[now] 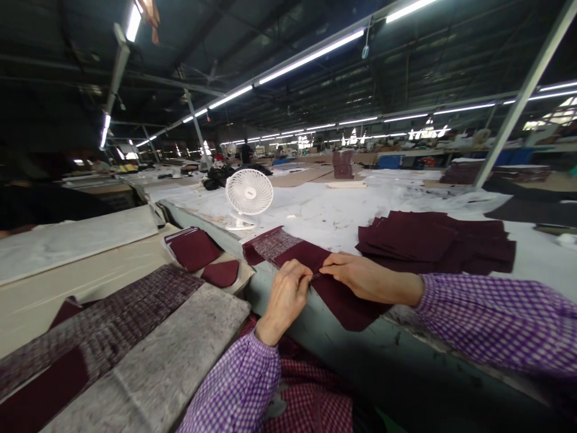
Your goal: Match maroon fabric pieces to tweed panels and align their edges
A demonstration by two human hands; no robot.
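A maroon fabric piece [349, 304] lies across the table's near edge, its front end hanging over. Both hands meet at its middle. My left hand [285, 293] is closed, thumb and fingers pinching the fabric's near edge. Just to the right, my right hand [360, 278] also pinches the cloth, fingertips almost touching those of the left. Between them runs a thin line like a fold or seam, partly hidden by the fingers. Beyond the left hand is a speckled grey-white section [276, 242] lying with the maroon cloth.
A white fan [249, 192] stands behind the fabric. A loose pile of maroon pieces [433, 240] lies to the right. On the left surface are a small maroon stack [193, 248], a row of overlapping pieces [135, 300] and a mottled grey slab [166, 355].
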